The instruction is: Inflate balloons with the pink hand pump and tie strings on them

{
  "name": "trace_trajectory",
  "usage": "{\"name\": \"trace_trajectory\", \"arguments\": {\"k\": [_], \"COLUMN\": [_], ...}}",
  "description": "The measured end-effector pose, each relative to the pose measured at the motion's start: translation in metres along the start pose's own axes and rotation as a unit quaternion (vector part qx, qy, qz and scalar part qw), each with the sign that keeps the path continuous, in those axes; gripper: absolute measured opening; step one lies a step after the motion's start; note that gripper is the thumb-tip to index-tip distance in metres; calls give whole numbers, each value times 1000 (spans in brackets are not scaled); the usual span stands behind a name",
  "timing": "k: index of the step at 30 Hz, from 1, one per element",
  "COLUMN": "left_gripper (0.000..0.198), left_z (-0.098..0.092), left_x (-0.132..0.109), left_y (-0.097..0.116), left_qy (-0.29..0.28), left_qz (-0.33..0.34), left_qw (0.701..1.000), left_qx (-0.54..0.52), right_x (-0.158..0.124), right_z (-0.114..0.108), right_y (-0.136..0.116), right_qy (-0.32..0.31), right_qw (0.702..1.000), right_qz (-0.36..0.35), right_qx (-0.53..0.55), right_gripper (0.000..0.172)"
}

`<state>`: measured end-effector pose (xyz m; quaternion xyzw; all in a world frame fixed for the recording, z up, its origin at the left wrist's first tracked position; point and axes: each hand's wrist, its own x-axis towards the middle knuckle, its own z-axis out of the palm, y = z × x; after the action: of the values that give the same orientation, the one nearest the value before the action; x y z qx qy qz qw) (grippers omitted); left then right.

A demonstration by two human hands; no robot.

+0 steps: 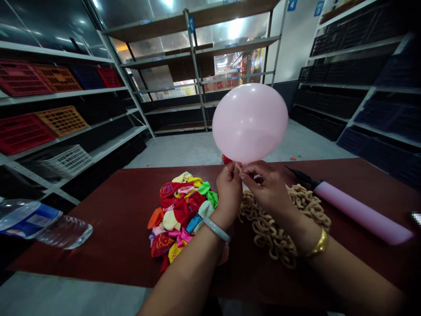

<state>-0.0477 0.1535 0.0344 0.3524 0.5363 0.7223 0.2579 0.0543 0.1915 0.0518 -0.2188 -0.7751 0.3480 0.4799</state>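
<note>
An inflated pink balloon (250, 123) stands above my hands, its neck down between my fingertips. My left hand (229, 186) pinches at the neck, fingers closed. From the other side my right hand (265, 182) is closed at the same spot, thumb and forefinger together. A bit of tan cord seems to show between the fingertips, though the fingers mostly hide it. Left of my hands lies a heap of uninflated balloons (179, 210) in many colours. Under and beside my right hand is a pile of curly tan cord (272, 237).
A pink hand pump (358, 210) with a black nozzle lies at the right of the dark red table (115, 219). On the left a water bottle (46, 224) lies on its side. Shelves with red crates (23, 79) and dark crates (348, 66) surround the table.
</note>
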Motion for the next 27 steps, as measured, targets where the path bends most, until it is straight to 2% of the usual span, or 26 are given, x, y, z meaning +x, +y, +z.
{"name": "trace_trajectory", "arguments": {"k": [3, 7, 10, 13, 16, 19, 22, 25, 27], "left_gripper": [23, 23, 15, 9, 13, 13, 11, 15, 15], "left_z": [-2, -4, -5, -7, -7, -6, -6, -8, -9], "left_x": [0, -2, -6, -8, -9, -10, -10, -8, -8], "left_y": [-1, -1, 2, 7, 11, 13, 13, 12, 12], "left_qy": [-9, -21, -43, -61, -50, -36, -42, -53, -60], "left_qz": [94, 130, 145, 159, 173, 166, 155, 164, 174], "left_qw": [994, 983, 978, 969, 960, 964, 968, 961, 953], "left_qx": [62, 127, 147, 179, 216, 204, 192, 217, 242], "right_x": [2, 5, 6, 6, 7, 8, 10, 12, 12], "right_z": [-5, -10, -14, -18, -21, -24, -26, -27, -26], "right_y": [1, 4, 10, 17, 20, 17, 12, 10, 12], "right_qy": [-25, -57, -48, -63, -86, -82, -66, -70, -76], "right_qw": [994, 984, 990, 998, 994, 996, 996, 992, 994], "right_qz": [-87, -137, -100, -20, 28, 16, -42, -90, -73], "right_qx": [-60, -98, -82, -2, 60, 33, -35, -47, -39], "right_gripper": [12, 14, 7, 12, 16, 15, 9, 8, 8]}}
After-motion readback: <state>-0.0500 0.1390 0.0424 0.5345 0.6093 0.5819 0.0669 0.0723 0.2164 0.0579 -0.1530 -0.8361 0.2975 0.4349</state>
